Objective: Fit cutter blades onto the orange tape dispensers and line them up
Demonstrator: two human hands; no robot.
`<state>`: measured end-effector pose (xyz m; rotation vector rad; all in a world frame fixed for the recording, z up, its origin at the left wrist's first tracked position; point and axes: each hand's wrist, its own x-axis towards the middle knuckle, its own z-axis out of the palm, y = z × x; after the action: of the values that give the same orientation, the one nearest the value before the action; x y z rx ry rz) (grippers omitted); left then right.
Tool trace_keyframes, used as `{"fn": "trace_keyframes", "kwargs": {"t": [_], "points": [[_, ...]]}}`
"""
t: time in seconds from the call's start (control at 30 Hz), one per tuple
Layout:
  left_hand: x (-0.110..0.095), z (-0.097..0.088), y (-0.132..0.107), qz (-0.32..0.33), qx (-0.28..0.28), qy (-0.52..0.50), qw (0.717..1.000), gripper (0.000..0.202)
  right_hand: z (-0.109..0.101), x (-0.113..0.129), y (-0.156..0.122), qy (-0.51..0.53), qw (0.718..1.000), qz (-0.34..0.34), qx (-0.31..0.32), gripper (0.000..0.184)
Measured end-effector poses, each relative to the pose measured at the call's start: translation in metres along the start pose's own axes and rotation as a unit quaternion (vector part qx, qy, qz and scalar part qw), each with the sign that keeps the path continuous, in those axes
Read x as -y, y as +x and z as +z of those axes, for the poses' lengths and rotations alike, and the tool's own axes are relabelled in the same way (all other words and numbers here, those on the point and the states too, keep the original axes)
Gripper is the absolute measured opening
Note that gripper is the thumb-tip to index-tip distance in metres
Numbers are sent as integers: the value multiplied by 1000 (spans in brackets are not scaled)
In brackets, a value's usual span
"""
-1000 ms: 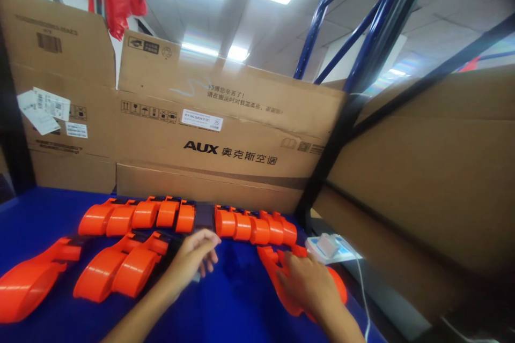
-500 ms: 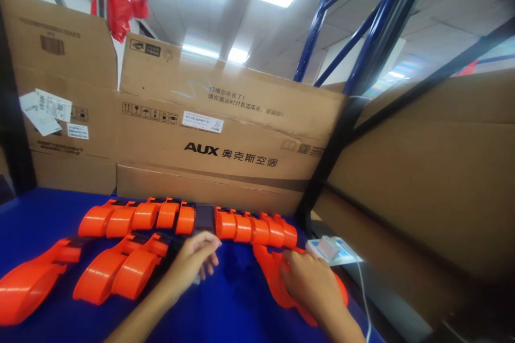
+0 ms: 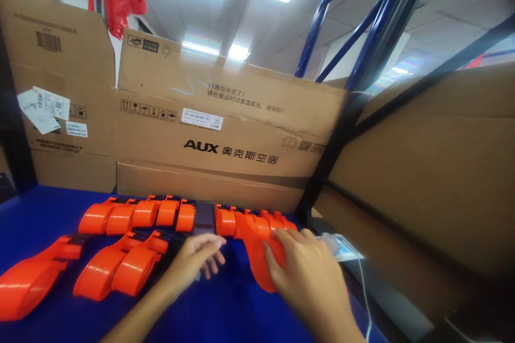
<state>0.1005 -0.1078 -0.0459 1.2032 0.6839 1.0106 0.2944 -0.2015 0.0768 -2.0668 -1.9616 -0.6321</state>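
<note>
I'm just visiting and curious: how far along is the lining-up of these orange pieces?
Done: a back row lies along the cardboard box, and three more pieces start a front row. In hand: the right hand grips one piece near the back row's right end; the left hand rests by the front row. Left: that piece is not yet let go, and the front row looks far shorter.

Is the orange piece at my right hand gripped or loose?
Gripped: the right hand curls over the orange piece. Lifted or resting, cannot tell.
</note>
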Motion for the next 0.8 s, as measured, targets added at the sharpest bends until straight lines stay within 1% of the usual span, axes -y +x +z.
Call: {"fn": "trace_keyframes", "kwargs": {"t": [0.03, 0.1, 0.17, 0.23, 0.3, 0.37, 0.4, 0.43, 0.47, 0.53, 0.6, 0.63, 0.7, 0.8], "points": [[-2, 1, -2, 0, -4, -12, 1000, 45, 3, 11, 1, 20, 1000, -6, -15, 22], [-4, 2, -4, 1, -29, -43, 999, 47, 16, 36, 2, 61, 997, -41, -33, 21], [-4, 2, -3, -9, -70, -80, 994, 48, 34, 59, 3, 102, 991, -72, -44, 21], [-4, -1, -1, -15, -111, -118, 987, 47, 53, 73, 5, 158, 980, -99, -61, 26], [-6, -6, 3, -1, -155, -153, 976, 43, 67, 77, 9, 239, 959, -136, -70, 32], [-14, -13, 5, 24, -197, -196, 960, 37, 78, 73, 16, 333, 924, -173, -69, 31], [-18, -16, 5, 34, -215, -222, 950, 34, 83, 69, 20, 365, 913, -167, -81, 32], [-24, -20, 4, 38, -224, -253, 940, 33, 87, 64, 24, 371, 911, -160, -82, 33], [-29, -24, 2, 39, -231, -279, 931, 32, 92, 61, 27, 358, 916, -169, -64, 31], [-36, -29, -2, 41, -239, -316, 917, 30, 101, 57, 33, 314, 920, -233, 14, 25], [-39, -31, -4, 39, -239, -337, 910, 28, 111, 58, 35, 280, 907, -303, 87, 22], [-39, -31, -4, 33, -237, -342, 909, 27, 115, 60, 35, 271, 898, -329, 111, 23], [-36, -29, -4, 15, -231, -340, 911, 28, 123, 66, 35, 264, 884, -360, 136, 28], [-33, -27, -1, -6, -222, -329, 918, 32, 133, 75, 36, 261, 874, -382, 147, 38]]}}
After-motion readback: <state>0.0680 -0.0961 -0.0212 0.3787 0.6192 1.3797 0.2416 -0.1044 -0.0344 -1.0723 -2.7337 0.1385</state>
